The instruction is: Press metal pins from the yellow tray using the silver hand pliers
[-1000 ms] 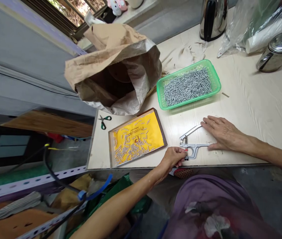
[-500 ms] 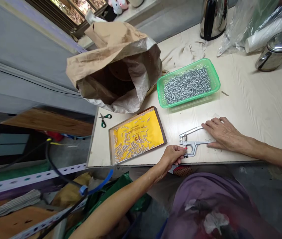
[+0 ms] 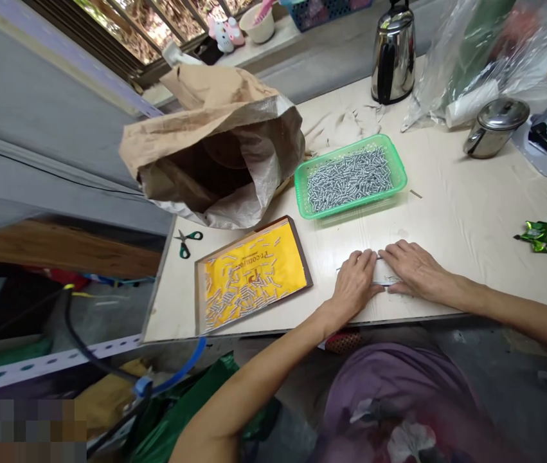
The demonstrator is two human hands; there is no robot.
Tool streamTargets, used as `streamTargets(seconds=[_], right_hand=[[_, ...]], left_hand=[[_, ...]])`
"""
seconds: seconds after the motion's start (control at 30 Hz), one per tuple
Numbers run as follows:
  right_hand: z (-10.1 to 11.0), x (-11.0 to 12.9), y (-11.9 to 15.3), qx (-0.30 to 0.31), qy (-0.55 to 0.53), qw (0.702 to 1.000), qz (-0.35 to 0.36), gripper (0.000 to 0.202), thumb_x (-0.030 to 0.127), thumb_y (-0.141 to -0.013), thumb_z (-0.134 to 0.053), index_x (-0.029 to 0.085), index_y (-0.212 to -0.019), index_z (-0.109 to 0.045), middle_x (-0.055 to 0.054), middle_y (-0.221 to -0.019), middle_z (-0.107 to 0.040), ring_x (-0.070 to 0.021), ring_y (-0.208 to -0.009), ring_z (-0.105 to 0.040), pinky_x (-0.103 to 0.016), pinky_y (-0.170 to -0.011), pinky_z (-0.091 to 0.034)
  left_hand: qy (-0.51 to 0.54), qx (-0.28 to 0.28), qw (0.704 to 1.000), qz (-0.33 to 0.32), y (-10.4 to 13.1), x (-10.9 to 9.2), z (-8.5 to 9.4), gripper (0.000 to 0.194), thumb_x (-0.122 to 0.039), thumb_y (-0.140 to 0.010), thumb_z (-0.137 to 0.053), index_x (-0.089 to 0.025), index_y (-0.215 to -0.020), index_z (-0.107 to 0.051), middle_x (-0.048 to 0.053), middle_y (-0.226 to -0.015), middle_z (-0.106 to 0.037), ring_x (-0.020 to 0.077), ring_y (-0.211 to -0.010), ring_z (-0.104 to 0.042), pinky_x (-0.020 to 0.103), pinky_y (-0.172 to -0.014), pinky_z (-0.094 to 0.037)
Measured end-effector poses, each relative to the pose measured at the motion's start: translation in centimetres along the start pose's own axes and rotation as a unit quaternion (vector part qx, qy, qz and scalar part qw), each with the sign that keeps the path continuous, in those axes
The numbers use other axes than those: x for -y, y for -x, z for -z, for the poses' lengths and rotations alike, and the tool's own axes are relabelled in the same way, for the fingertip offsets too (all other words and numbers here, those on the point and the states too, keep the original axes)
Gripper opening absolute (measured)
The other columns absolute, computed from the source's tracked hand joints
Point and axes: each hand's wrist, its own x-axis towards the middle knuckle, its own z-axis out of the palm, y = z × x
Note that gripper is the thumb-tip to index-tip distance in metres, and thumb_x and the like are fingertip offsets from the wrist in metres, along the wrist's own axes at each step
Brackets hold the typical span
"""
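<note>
Silver hand pliers (image 3: 385, 272) lie low over the table's front edge, mostly hidden under both my hands. My left hand (image 3: 354, 284) is closed over the left end, the jaw end, which its fingers cover. Around the handles on the right, my right hand (image 3: 414, 269) is closed, with its fingers on the upper handle and its thumb below. Just left of my hands, a shallow cardboard tray (image 3: 304, 260) lined with a yellow sheet holds many small thin metal pins. Behind stands a green plastic basket (image 3: 351, 207) full of small metal springs.
Green-handled scissors (image 3: 184, 248) lie by the table's left edge. A large open paper sack (image 3: 171, 138) stands behind the tray. Toward the back are a steel kettle (image 3: 393, 58), a lidded steel cup (image 3: 492, 128) and plastic bags (image 3: 475, 71). Green wrappers (image 3: 540, 238) lie at right.
My left hand has gone from pinching at the jaw's lower end to closing over the pliers. My right hand has come in nearer to it. The camera view has shifted.
</note>
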Motion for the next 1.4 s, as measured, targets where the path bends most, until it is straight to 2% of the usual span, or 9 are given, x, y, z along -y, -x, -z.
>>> streamTargets(seconds=[0.13, 0.4, 0.63, 0.83, 0.9, 1.07, 1.2, 1.27, 1.4], right_hand=[[0.3, -0.5, 0.2, 0.008, -0.026, 1.000, 0.000, 0.063, 0.035, -0.068, -0.084, 0.012, -0.119, -0.055, -0.015, -0.113, -0.062, -0.0288, -0.101, -0.055, -0.036, -0.079, -0.045], [-0.4, 0.1, 1.1, -0.026, -0.062, 0.998, 0.016, 0.007, 0.021, -0.090, -0.061, 0.015, -0.095, -0.062, -0.007, -0.088, -0.061, -0.0208, -0.084, -0.053, -0.032, -0.073, -0.040], [-1.5, 0.3, 1.1, -0.053, -0.084, 0.995, 0.021, 0.027, 0.014, -0.098, -0.043, 0.018, -0.077, -0.060, -0.003, -0.075, -0.057, -0.0172, -0.073, -0.048, -0.030, -0.069, -0.035], [-1.3, -0.6, 1.2, -0.069, -0.071, 0.995, 0.025, 0.013, 0.021, -0.093, -0.054, 0.013, -0.099, -0.063, -0.009, -0.089, -0.061, -0.0214, -0.083, -0.053, -0.032, -0.075, -0.043], [-1.0, -1.3, 1.0, -0.061, -0.077, 0.995, 0.033, 0.024, 0.023, -0.090, -0.058, 0.012, -0.111, -0.061, -0.011, -0.097, -0.062, -0.0238, -0.090, -0.054, -0.035, -0.079, -0.047], [-1.1, -2.2, 0.7, -0.085, -0.066, 0.993, 0.050, 0.045, 0.029, -0.089, -0.058, 0.016, -0.132, -0.051, -0.019, -0.133, -0.053, -0.0316, -0.124, -0.048, -0.048, -0.096, -0.046], [-1.7, -1.0, 1.4, -0.089, -0.071, 0.992, 0.059, 0.036, 0.028, -0.092, -0.054, 0.020, -0.127, -0.057, -0.016, -0.131, -0.056, -0.0304, -0.121, -0.050, -0.046, -0.092, -0.047], [-1.8, -0.2, 1.5, -0.090, -0.086, 0.991, 0.058, 0.029, 0.028, -0.094, -0.052, 0.018, -0.120, -0.061, -0.014, -0.118, -0.062, -0.0274, -0.108, -0.054, -0.041, -0.085, -0.049], [-2.0, 1.1, 0.9, -0.082, -0.082, 0.992, 0.049, 0.024, 0.023, -0.094, -0.052, 0.015, -0.113, -0.065, -0.012, -0.099, -0.065, -0.0238, -0.091, -0.055, -0.034, -0.075, -0.045]], left_hand=[[-0.005, 0.054, 0.998, -0.025, -1.5, 0.4, 0.2, 0.063, -0.037, -0.084, -0.070, -0.013, -0.135, -0.041, 0.015, -0.125, -0.056, 0.0291, -0.110, -0.053, 0.044, -0.090, -0.050], [0.002, 0.022, 1.000, -0.017, -0.2, 0.1, -0.7, 0.028, -0.036, -0.094, -0.057, -0.022, -0.118, -0.059, 0.007, -0.105, -0.063, 0.0229, -0.097, -0.054, 0.036, -0.079, -0.047], [-0.028, -0.002, 1.000, -0.010, -0.3, -0.3, -1.5, 0.022, -0.034, -0.099, -0.048, -0.021, -0.099, -0.066, 0.006, -0.086, -0.064, 0.0209, -0.089, -0.054, 0.031, -0.071, -0.040], [-0.036, -0.008, 0.999, -0.012, -0.6, -0.4, -0.9, 0.030, -0.037, -0.097, -0.053, -0.018, -0.119, -0.059, 0.007, -0.102, -0.067, 0.0227, -0.094, -0.057, 0.034, -0.074, -0.045], [-0.033, -0.015, 0.999, -0.006, -0.9, -0.4, -0.8, 0.039, -0.040, -0.094, -0.056, -0.016, -0.125, -0.055, 0.009, -0.109, -0.066, 0.0238, -0.098, -0.058, 0.035, -0.077, -0.048], [-0.001, -0.132, 0.991, 0.038, 0.9, -0.9, -1.4, 0.040, -0.039, -0.095, -0.055, -0.016, -0.127, -0.053, 0.016, -0.132, -0.058, 0.0280, -0.119, -0.055, 0.042, -0.097, -0.048], [0.063, -0.209, 0.967, 0.128, 5.4, -0.6, -1.4, 0.024, -0.031, -0.099, -0.047, -0.018, -0.112, -0.063, 0.012, -0.111, -0.066, 0.0216, -0.102, -0.062, 0.035, -0.090, -0.050], [0.098, -0.184, 0.954, 0.215, 7.1, 0.0, -0.8, 0.022, -0.028, -0.099, -0.047, -0.018, -0.097, -0.067, 0.008, -0.094, -0.067, 0.0184, -0.089, -0.064, 0.030, -0.081, -0.049], [0.146, -0.035, 0.927, 0.344, 7.2, 0.7, 0.7, 0.025, -0.038, -0.091, -0.061, -0.018, -0.077, -0.068, 0.004, -0.083, -0.068, 0.0169, -0.080, -0.064, 0.025, -0.069, -0.044]])
